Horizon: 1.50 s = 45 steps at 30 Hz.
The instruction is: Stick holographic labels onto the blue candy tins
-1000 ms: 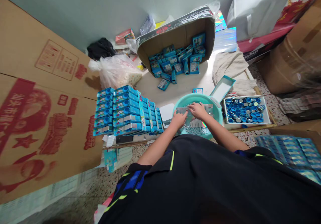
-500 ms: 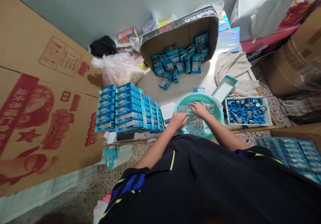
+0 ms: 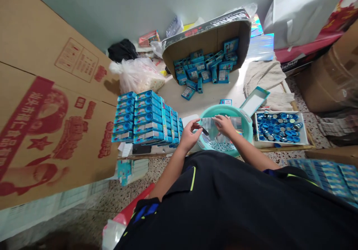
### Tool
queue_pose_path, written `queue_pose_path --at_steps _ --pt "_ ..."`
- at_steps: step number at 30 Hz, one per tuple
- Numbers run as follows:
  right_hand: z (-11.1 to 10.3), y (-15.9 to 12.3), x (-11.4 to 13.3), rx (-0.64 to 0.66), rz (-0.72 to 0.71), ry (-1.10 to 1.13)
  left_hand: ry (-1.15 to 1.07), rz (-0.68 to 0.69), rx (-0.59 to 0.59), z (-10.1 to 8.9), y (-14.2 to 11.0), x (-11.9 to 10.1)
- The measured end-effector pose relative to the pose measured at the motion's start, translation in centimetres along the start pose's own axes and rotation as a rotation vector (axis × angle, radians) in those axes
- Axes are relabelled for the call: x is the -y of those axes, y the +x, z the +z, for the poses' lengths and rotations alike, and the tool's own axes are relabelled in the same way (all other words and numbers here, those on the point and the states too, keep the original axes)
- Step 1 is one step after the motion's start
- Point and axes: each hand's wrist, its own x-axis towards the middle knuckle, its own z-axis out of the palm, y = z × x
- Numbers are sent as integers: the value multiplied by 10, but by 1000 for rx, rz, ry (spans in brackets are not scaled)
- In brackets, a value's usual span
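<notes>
My left hand [image 3: 189, 136] is at the left rim of a turquoise basin [image 3: 250, 130], its thumb and fingers closed on a small slim dark tool [image 3: 205, 131] whose kind I cannot make out. Over the basin, my right hand [image 3: 225, 125] has its fingers on the edge of a silvery printed sheet [image 3: 207, 123]. The sheet lies across the basin, partly covered by the hand. Many small pale-blue pieces [image 3: 220, 146] fill the bottom of the basin.
Stacked blue packs [image 3: 149, 117] stand left of the basin. On its right are a white tray [image 3: 303, 134] of blue-and-silver caps and an open blue carton [image 3: 256, 100]. Behind, a tipped cardboard box [image 3: 205, 37] holds blue packs. A large carton [image 3: 56, 104] rises at left.
My left hand has left the sheet, moved left and up off the basin, and now holds the dark tool. My right hand stays at the sheet. The view has shifted slightly left.
</notes>
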Motion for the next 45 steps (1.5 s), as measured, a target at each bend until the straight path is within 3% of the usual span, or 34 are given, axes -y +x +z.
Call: queue_pose_path --at_steps 6,12,24,34,45 --pt "14 -4 -6 -27 -62 -34 -57 59 -36 -1 -11 -26" --pt "20 -1 -10 -49 -82 -56 -39 102 -111 -7 -22 -38" --pt "30 16 -8 -124 20 -72 -1 121 -220 -17 -35 -40" --pt "38 0 9 -198 99 -94 -86 31 -387 -9 -47 -37" --pt "40 11 11 -154 194 -79 -102 -6 -359 -7 -50 -37"
